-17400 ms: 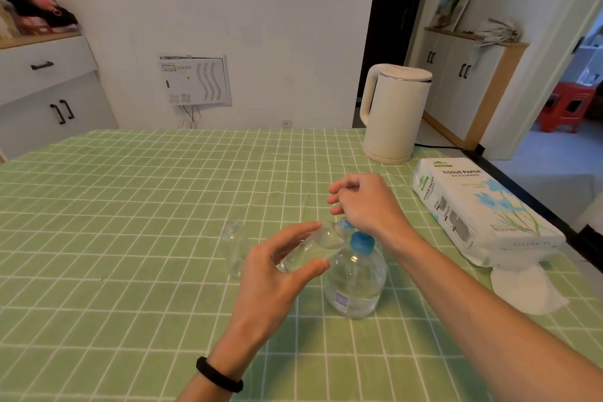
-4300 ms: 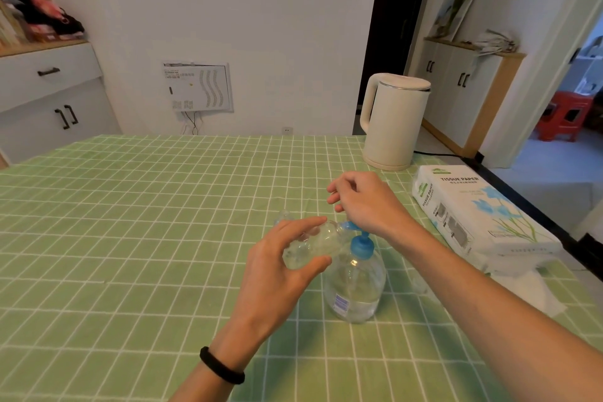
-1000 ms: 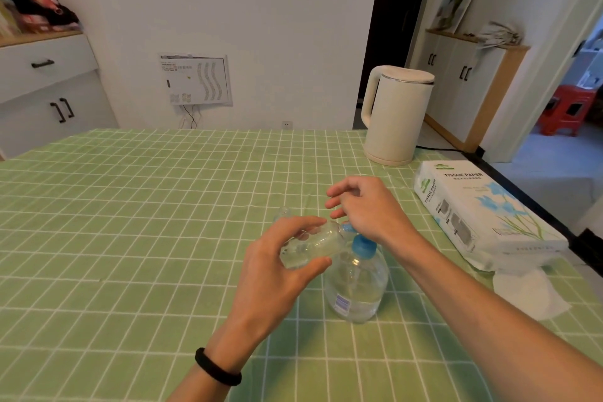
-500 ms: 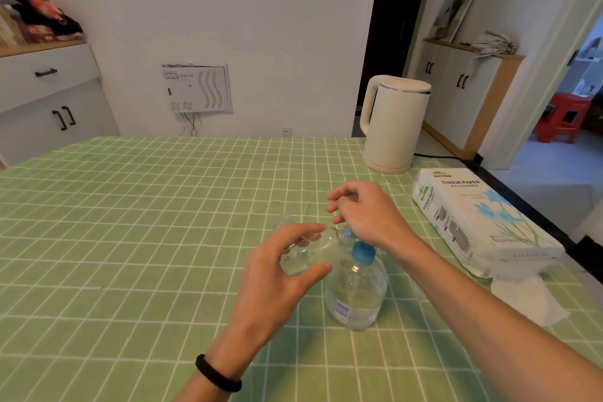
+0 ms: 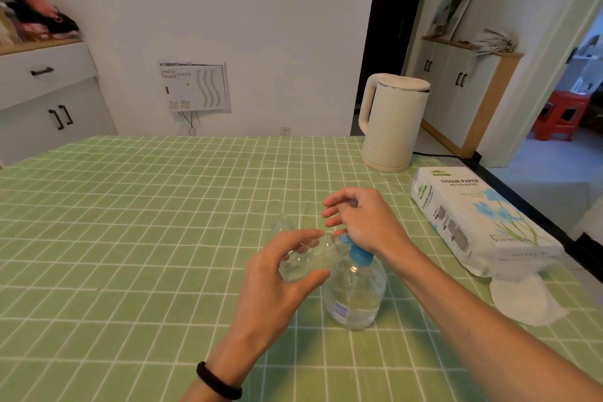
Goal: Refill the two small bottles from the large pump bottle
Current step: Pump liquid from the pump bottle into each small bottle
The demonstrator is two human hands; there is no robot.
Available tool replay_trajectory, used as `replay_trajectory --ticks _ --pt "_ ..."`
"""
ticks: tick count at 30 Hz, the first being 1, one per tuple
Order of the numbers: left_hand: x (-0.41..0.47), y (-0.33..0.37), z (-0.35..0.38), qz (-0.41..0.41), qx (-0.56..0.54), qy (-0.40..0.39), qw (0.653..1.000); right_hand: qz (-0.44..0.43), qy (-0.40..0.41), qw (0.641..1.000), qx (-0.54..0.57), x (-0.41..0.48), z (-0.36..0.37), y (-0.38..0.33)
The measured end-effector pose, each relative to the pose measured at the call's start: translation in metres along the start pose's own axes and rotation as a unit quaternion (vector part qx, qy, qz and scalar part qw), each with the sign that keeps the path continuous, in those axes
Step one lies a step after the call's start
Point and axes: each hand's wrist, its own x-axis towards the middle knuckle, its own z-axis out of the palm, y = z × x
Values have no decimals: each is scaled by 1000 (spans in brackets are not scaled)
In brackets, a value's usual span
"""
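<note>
The large clear pump bottle (image 5: 354, 297) with a blue pump head (image 5: 359, 253) stands upright on the green checked tablecloth (image 5: 130, 222). My left hand (image 5: 270, 290) grips a small clear bottle (image 5: 306, 258), tilted on its side with its mouth at the pump nozzle. My right hand (image 5: 365, 222) rests on top of the pump head, its fingers loose and spread and holding nothing. A second small clear bottle (image 5: 283, 224) stands just behind my left hand's fingers.
A white electric kettle (image 5: 391, 121) stands at the table's far right, its cord running off the edge. A tissue paper pack (image 5: 473, 219) lies to the right of my right arm, with a white pad (image 5: 525, 300) in front of it.
Over the last second both hands hold their places at the pump. Since the earliest frame, the small bottle standing left of my hands is gone; one stands behind my left hand.
</note>
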Motion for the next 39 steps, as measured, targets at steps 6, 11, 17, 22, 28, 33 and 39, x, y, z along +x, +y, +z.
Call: replay_trajectory --ticks 6,11,17,22,28,33,39 --pt "1 8 -5 15 11 2 1000 -29 5 999 -17 -1 -3 -10" --pt "3 10 -6 30 16 7 999 -53 13 999 -2 0 -5 -13" --pt "1 0 -1 10 6 2 1000 -20 2 1000 6 -2 0 -4" --pt "-1 0 0 3 3 3 1000 -21 13 1000 -7 -2 0 -4" --pt "-1 5 -3 9 -3 4 1000 -27 10 1000 2 -2 -3 -8" --pt "3 7 -6 24 7 6 1000 -61 12 998 -5 0 -5 -15" --pt "2 1 -3 17 0 4 1000 -39 12 999 15 0 -1 -6"
